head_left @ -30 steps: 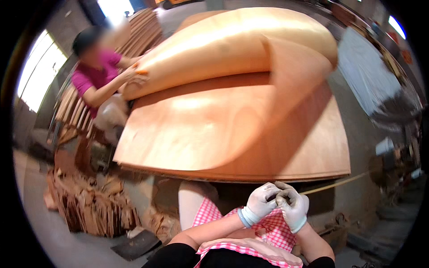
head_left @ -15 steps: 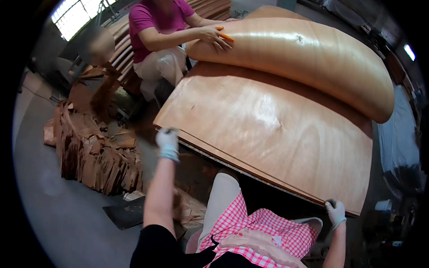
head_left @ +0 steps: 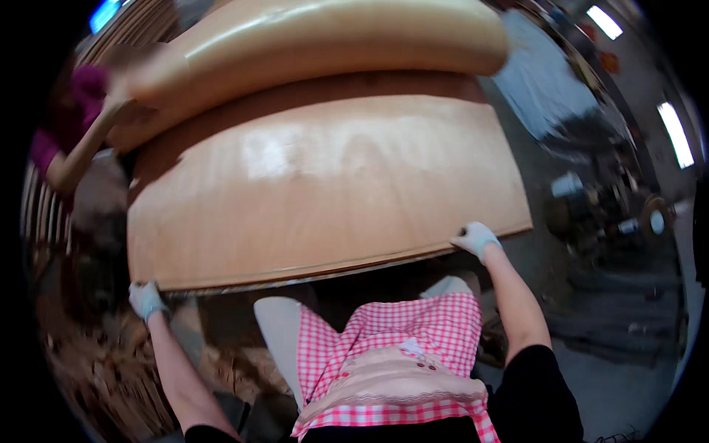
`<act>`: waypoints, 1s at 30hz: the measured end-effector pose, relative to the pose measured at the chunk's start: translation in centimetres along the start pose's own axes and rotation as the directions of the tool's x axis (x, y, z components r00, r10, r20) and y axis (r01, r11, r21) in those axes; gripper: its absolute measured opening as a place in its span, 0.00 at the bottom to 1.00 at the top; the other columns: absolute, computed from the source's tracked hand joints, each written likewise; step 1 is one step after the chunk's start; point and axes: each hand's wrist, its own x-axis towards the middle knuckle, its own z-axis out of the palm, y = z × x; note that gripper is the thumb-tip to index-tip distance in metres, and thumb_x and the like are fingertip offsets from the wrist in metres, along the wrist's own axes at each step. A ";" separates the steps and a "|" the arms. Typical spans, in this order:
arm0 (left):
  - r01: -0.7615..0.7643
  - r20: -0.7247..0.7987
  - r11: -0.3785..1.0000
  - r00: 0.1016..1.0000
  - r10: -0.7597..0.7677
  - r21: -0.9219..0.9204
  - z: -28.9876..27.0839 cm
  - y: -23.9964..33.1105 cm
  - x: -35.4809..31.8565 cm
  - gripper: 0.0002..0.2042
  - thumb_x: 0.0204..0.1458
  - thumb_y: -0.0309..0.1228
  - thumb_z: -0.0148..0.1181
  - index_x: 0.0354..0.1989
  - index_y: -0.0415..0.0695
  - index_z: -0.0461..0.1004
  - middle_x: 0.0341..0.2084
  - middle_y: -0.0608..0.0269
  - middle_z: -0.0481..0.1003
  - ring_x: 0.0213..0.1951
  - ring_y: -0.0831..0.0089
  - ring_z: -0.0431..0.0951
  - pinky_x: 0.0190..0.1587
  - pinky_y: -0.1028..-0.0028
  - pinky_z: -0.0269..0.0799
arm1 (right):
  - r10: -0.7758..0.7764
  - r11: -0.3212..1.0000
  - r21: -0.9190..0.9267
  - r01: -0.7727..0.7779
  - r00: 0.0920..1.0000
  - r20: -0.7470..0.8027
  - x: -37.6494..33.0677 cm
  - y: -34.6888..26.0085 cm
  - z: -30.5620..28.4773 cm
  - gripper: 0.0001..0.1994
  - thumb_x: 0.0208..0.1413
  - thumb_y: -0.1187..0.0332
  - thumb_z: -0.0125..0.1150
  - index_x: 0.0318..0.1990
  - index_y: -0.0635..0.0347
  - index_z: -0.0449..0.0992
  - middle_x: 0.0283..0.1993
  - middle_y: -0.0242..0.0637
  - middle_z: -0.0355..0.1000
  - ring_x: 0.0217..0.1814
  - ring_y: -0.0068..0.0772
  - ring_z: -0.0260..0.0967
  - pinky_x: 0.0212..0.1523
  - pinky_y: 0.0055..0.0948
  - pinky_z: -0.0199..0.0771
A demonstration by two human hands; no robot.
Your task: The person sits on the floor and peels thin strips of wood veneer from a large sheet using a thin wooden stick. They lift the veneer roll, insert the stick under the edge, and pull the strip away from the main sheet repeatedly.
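A broad sheet of thin wood veneer [head_left: 325,184] lies flat on top of a stack on the tabletop, spreading away from the person's fingers. Its near edge runs just beyond both gloved hands, and its far portion curls up and over into a long roll [head_left: 317,40]. A sheet this wide and thin looks light but floppy; it would likely sag in the middle and could split along the grain if lifted from one point, so the two near corners, well apart, seem the sensible places to hold.

At the roll's left end a co-worker's hand [head_left: 122,111] rests against the curled veneer, far beyond the person's own fingers.

The right hand [head_left: 476,238], in a pale glove, sits at the near right corner, fingers curled over the edge; how tightly they grip cannot be told.

The left hand [head_left: 145,299], also gloved, is at the near left corner, just under the edge. Blur hides whether its fingers are closed on the sheet or merely touching it.

A red-checked apron [head_left: 391,354] hangs below, between the forearms.
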 end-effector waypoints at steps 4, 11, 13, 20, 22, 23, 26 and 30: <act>-0.320 -0.265 0.926 0.928 0.264 -0.200 2.6 11.9 -11.7 0.30 0.47 0.34 0.62 0.59 0.32 0.65 0.53 0.38 0.70 0.54 0.47 0.70 0.59 0.56 0.64 | -0.034 0.996 0.081 0.029 0.997 0.069 0.2 -0.6 -0.4 0.24 0.45 0.49 0.64 0.39 0.63 0.81 0.44 0.53 0.76 0.49 0.51 0.74 0.51 0.42 0.73; -0.863 0.294 0.448 0.377 0.879 -0.233 8.3 32.3 -42.6 0.48 0.45 0.51 0.63 0.68 0.33 0.50 0.68 0.38 0.48 0.70 0.45 0.44 0.71 0.54 0.35 | -0.085 0.992 0.097 0.085 0.996 -0.009 -0.5 -0.5 0.4 0.23 0.47 0.49 0.62 0.40 0.60 0.81 0.43 0.52 0.76 0.48 0.51 0.74 0.50 0.43 0.73; -0.867 0.382 0.459 0.364 0.849 -0.194 9.4 33.8 -45.0 0.50 0.44 0.52 0.65 0.69 0.35 0.48 0.68 0.39 0.49 0.70 0.47 0.45 0.71 0.55 0.36 | -0.097 0.983 0.159 0.092 0.995 0.024 -0.8 -0.1 0.1 0.21 0.49 0.52 0.61 0.42 0.58 0.81 0.46 0.50 0.76 0.49 0.50 0.74 0.50 0.44 0.74; -0.832 0.414 0.526 0.422 0.807 -0.176 10.0 33.5 -44.4 0.53 0.39 0.49 0.69 0.70 0.37 0.46 0.69 0.43 0.48 0.71 0.52 0.45 0.72 0.58 0.37 | -0.002 0.976 0.218 0.020 0.997 -0.082 0.9 17.5 -2.9 0.16 0.53 0.59 0.56 0.46 0.54 0.80 0.48 0.46 0.76 0.51 0.49 0.73 0.52 0.42 0.73; -0.832 0.419 0.531 0.431 0.799 -0.157 9.9 33.5 -44.3 0.53 0.39 0.48 0.70 0.70 0.37 0.46 0.69 0.44 0.48 0.71 0.52 0.44 0.72 0.58 0.38 | 0.105 0.988 0.124 -0.093 0.990 -0.094 0.9 22.3 -5.2 0.16 0.54 0.61 0.57 0.48 0.54 0.78 0.48 0.45 0.76 0.52 0.47 0.73 0.52 0.41 0.72; -0.831 0.423 0.534 0.432 0.796 -0.156 9.9 33.6 -44.4 0.53 0.38 0.48 0.70 0.70 0.37 0.46 0.70 0.44 0.48 0.71 0.52 0.44 0.72 0.58 0.38 | 0.137 0.985 0.124 -0.123 0.985 -0.106 1.5 24.8 -5.6 0.16 0.54 0.61 0.57 0.49 0.54 0.78 0.49 0.44 0.76 0.52 0.47 0.73 0.53 0.42 0.72; -0.833 0.423 0.531 0.429 0.798 -0.157 10.1 33.6 -44.5 0.53 0.38 0.47 0.71 0.70 0.39 0.47 0.70 0.44 0.48 0.71 0.52 0.44 0.71 0.58 0.39 | 0.217 0.973 0.108 -0.206 0.971 -0.098 3.5 28.7 -5.1 0.18 0.55 0.61 0.58 0.51 0.54 0.76 0.51 0.45 0.75 0.53 0.48 0.72 0.54 0.41 0.71; -0.836 0.428 0.537 0.447 0.786 -0.113 9.5 33.3 -44.0 0.53 0.38 0.48 0.70 0.70 0.38 0.47 0.70 0.44 0.48 0.71 0.52 0.44 0.71 0.57 0.38 | 0.351 0.852 0.428 -0.301 0.935 -0.042 5.9 29.1 -2.5 0.21 0.55 0.62 0.58 0.55 0.60 0.74 0.56 0.48 0.72 0.58 0.49 0.69 0.57 0.40 0.70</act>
